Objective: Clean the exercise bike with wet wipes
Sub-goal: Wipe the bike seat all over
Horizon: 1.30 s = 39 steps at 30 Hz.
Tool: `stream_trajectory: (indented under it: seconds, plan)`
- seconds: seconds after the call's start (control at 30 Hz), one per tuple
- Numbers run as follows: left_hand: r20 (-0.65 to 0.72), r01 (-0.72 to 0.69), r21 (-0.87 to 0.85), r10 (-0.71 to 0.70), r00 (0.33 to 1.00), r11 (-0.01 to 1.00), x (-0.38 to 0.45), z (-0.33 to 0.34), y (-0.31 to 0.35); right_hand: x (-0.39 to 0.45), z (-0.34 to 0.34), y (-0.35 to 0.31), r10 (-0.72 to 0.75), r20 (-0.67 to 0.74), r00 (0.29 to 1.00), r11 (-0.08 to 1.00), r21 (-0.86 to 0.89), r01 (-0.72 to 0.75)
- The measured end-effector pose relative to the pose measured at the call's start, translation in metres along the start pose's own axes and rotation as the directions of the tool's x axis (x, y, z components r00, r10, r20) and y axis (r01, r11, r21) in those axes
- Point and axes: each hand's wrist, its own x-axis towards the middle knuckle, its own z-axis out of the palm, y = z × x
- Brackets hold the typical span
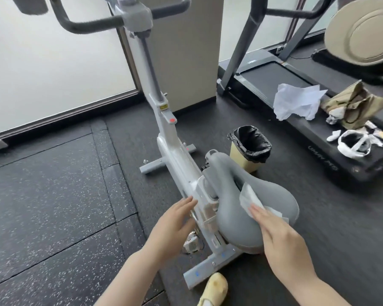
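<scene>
White wet wipe (251, 200) under flat right hand (278, 235) on grey saddle (241, 217); left hand (173, 226) relaxed, grip empty.

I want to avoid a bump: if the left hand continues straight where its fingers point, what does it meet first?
Probably the white frame just below the saddle; the left hand points there, though depth is unclear.

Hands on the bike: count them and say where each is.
1. The right hand presses a wet wipe flat on the grey saddle. The left hand hovers open beside the white frame; contact cannot be told.
</scene>
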Motion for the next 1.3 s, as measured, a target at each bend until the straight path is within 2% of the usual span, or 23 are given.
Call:
stream_trajectory:
  seconds: [0.1, 0.17, 0.3, 0.4, 0.47, 0.53, 0.63, 0.67, 0.73, 0.83, 0.9, 0.97, 1.07, 1.1, 1.17, 1.23, 1.3]
  plan:
    - [-0.025, 0.043, -0.017, -0.044, 0.999, 0.999, 0.000, -0.013, -0.006, 0.009, 0.016, -0.013, 0.014, 0.101, 0.995, 1.000, -0.022, -0.012]
    - [-0.029, 0.074, -0.029, -0.075, 0.997, 0.997, 0.001, -0.021, -0.011, 0.013, 0.031, -0.017, -0.012, 0.167, 0.986, 0.987, -0.154, 0.039]
    - [-0.098, 0.140, -0.072, -0.147, 0.984, 0.987, 0.015, -0.035, -0.030, 0.049, 0.042, -0.024, -0.053, 0.179, 0.982, 0.929, -0.352, 0.114]
    - [-0.169, 0.198, -0.149, -0.222, 0.960, 0.969, 0.030, -0.037, -0.039, 0.083, 0.048, -0.022, -0.057, 0.235, 0.970, 0.931, -0.339, 0.137]
    - [-0.154, 0.199, -0.144, -0.220, 0.963, 0.969, 0.038, -0.038, -0.037, 0.103, 0.050, -0.022, -0.034, 0.240, 0.970, 0.943, -0.314, 0.111]
    - [-0.141, 0.174, -0.119, -0.190, 0.972, 0.978, 0.047, -0.042, -0.034, 0.119, 0.050, -0.025, 0.003, 0.208, 0.978, 0.962, -0.268, 0.054]
    - [-0.115, 0.166, -0.101, -0.177, 0.978, 0.981, 0.061, -0.052, -0.035, 0.128, 0.047, -0.026, 0.046, 0.023, 0.999, 0.999, -0.028, -0.045]
    - [-0.083, 0.181, -0.101, -0.190, 0.978, 0.978, 0.066, -0.054, -0.037, 0.128, 0.043, -0.025, 0.079, -0.036, 0.996, 0.997, 0.001, -0.079]
    - [-0.011, 0.221, -0.116, -0.224, 0.975, 0.968, 0.075, -0.061, -0.042, 0.123, 0.030, -0.025, 0.151, -0.062, 0.987, 0.987, -0.050, -0.154]
    - [0.054, 0.220, -0.142, -0.215, 0.975, 0.965, 0.090, -0.076, -0.048, 0.121, 0.023, -0.030, 0.351, -0.047, 0.935, 0.925, -0.142, -0.354]
    - [0.100, 0.182, -0.139, -0.169, 0.981, 0.973, 0.097, -0.091, -0.053, 0.128, 0.035, -0.047, 0.421, -0.128, 0.898, 0.888, -0.146, -0.437]
    - [0.144, 0.137, -0.128, -0.118, 0.983, 0.982, 0.100, -0.110, -0.061, 0.135, 0.060, -0.072, 0.381, -0.196, 0.903, 0.899, -0.148, -0.412]
    - [0.175, 0.054, -0.077, -0.040, 0.984, 0.996, 0.102, -0.145, -0.087, 0.143, 0.090, -0.095, 0.239, -0.096, 0.966, 0.934, -0.248, -0.256]
    - [0.178, 0.037, -0.063, -0.026, 0.984, 0.997, 0.104, -0.156, -0.099, 0.144, 0.091, -0.094, 0.230, -0.084, 0.970, 0.924, -0.293, -0.244]
    - [0.188, 0.026, -0.044, -0.017, 0.982, 0.999, 0.107, -0.178, -0.122, 0.138, 0.081, -0.086, 0.354, -0.159, 0.922, 0.863, -0.325, -0.388]
    - [0.201, 0.012, -0.025, -0.007, 0.980, 1.000, 0.110, -0.195, -0.142, 0.124, 0.071, -0.080, 0.527, -0.235, 0.817, 0.748, -0.328, -0.577]
    - [0.224, -0.003, -0.020, 0.008, 0.975, 1.000, 0.113, -0.202, -0.153, 0.108, 0.072, -0.088, 0.585, -0.289, 0.758, 0.701, -0.290, -0.652]
